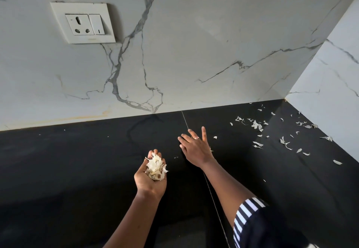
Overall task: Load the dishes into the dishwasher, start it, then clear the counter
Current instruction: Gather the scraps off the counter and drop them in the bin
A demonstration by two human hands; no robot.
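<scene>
The left hand (150,179) is turned palm up and cupped, its fingers curled round a pile of peels (155,167). Just beside it, the right hand (196,148) reaches out with fingers straight and spread, holding nothing, low over the black counter (77,160); I cannot tell whether it touches. Loose peels (256,125) lie scattered on the counter beyond and to the right of that hand.

Socket plate (83,23) on marble wall (194,43)
</scene>
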